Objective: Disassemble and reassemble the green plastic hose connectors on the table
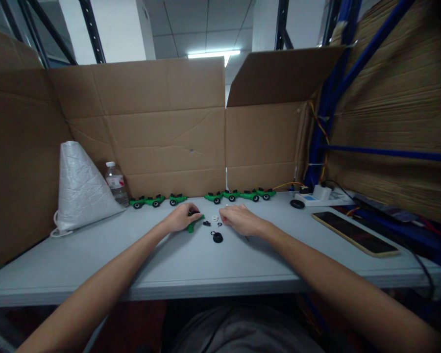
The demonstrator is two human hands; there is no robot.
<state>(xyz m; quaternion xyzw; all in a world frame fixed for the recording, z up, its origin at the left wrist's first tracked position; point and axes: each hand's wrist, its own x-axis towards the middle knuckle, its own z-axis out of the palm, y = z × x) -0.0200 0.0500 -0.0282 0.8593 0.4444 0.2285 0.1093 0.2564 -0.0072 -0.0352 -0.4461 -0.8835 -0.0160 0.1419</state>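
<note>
My left hand (181, 218) is closed around a green and black toy car body (191, 227), low over the table; the fingers hide part of it. To its right, my right hand (239, 219) has its fingers curled together with the tips down by the small parts. Whatever those fingertips hold, if anything, is hidden. Between the hands lie small white pieces (215, 218), a small black part (206, 223) and a little black ring (219, 224). Closer to me sit a black wheel-like disc (217, 238) and another thin ring (212, 233).
Several green toy cars (231, 195) line the back of the table (161, 274) along a cardboard wall (161, 132). A silvery bag (83, 189) and a water bottle (116, 184) stand at left. On the right are a phone (355, 233), a power strip (327, 197) and a black disc (297, 204).
</note>
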